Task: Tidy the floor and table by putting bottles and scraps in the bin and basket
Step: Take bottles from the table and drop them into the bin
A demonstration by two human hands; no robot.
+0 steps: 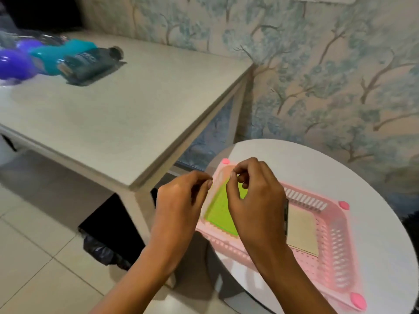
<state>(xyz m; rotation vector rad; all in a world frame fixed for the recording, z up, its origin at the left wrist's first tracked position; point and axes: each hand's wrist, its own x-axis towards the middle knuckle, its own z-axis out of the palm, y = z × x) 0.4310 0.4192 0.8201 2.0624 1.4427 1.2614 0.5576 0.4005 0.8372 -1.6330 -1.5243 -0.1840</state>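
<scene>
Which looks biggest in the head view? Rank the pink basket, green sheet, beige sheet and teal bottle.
1. pink basket, clearly largest.
2. green sheet and beige sheet: alike, both partly hidden by the right hand; unranked.
3. teal bottle: farther off and blurred, so its place is unsure.

The basket (337, 252) is pale pink with darker pink corner knobs (358, 301), and in it are a bright lime-green sheet (221, 214) and a plain cream sheet (301, 232); the round bench (340, 173) under it is white. The long bench (118, 114) is a flat off-white, and its bottles are teal (61, 55), purple (13, 66) and dark grey-green (90, 64) with pale lettering too blurred to read. The wallpaper (328, 75) shows blue-green trees with brown branches on a beige ground, the floor (34, 245) is pale cream tile with thin grey lines, and the bin bag (102, 248) is glossy black.
</scene>
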